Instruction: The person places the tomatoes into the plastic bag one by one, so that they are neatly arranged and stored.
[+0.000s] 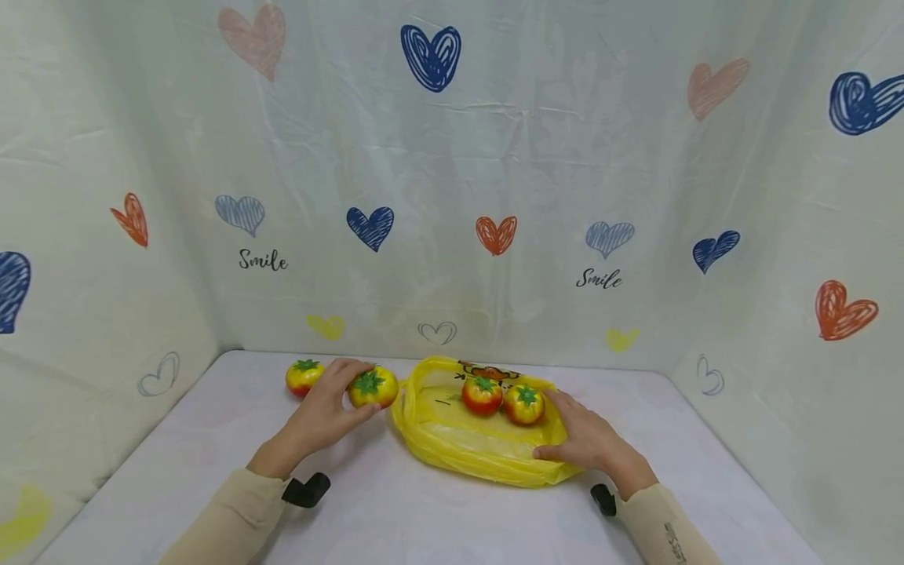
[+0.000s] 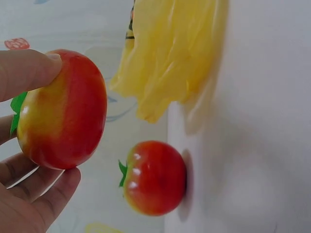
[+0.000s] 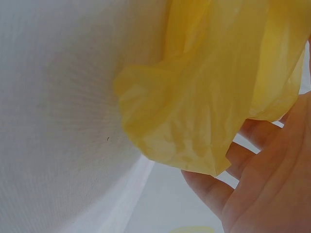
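Observation:
In the head view my left hand (image 1: pixel 329 402) grips a red-and-yellow toy tomato (image 1: pixel 373 388) with a green leafy top, thumb on one side and fingers on the other. The tomato (image 2: pixel 73 111) is raised off the table in the left wrist view. A yellow plastic bag (image 1: pixel 466 459) lies with its mouth spread wide to the right of it. Inside the bag are two more tomatoes, one redder (image 1: pixel 482 398) and one yellower (image 1: pixel 525 406). My right hand (image 1: pixel 589 439) rests against the bag's right side, thumb and fingers spread apart. The right wrist view shows fingers (image 3: pixel 206 191) behind the plastic.
Another tomato (image 1: pixel 304 378) sits on the table behind my left hand. The white table (image 1: pixel 424 522) is bounded at the back and sides by a pale curtain (image 1: pixel 452 298) printed with hearts.

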{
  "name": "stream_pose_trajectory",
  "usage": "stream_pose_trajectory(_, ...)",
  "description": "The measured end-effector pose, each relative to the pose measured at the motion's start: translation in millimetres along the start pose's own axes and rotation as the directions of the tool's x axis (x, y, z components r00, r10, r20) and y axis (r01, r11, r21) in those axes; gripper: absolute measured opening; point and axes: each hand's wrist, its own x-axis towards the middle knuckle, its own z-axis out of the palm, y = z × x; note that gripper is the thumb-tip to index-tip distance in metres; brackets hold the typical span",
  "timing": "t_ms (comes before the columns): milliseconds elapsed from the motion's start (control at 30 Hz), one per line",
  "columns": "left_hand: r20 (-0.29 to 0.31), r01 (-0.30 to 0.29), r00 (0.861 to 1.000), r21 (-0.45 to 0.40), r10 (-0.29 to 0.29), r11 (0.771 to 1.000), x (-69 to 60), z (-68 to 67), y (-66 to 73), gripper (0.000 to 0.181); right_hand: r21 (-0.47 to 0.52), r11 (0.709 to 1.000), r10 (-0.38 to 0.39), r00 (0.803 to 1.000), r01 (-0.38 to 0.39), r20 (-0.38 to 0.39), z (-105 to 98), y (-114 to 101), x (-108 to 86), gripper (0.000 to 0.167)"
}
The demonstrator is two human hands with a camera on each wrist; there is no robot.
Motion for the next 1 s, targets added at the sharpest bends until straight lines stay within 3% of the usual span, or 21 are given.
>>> stream_pose_trajectory(100, -0.002, -0.008, 1.000, -0.002, 0.008, 1.000, 3.4, 3.1, 3.0, 0.055, 0.000, 1.000, 0.000, 1.000, 0.000, 0.002, 0, 0, 0.3, 0.111)
stream_pose_trajectory(400, 0.070, 0.037, 0.997, -0.035, -0.035, 0.999, 15.8, 15.1, 15.5, 0.056, -0.003, 1.000, 0.002, 1.000, -0.002, 0.008, 0, -2, 0.3, 0.111)
stream_pose_trajectory(1000, 0.160, 0.004, 0.987, -0.050, 0.004, 0.999, 43.7, 40.4, 26.3, 0.058, 0.005, 1.000, 0.000, 1.000, 0.000, 0.004, 0, -1, 0.3, 0.110)
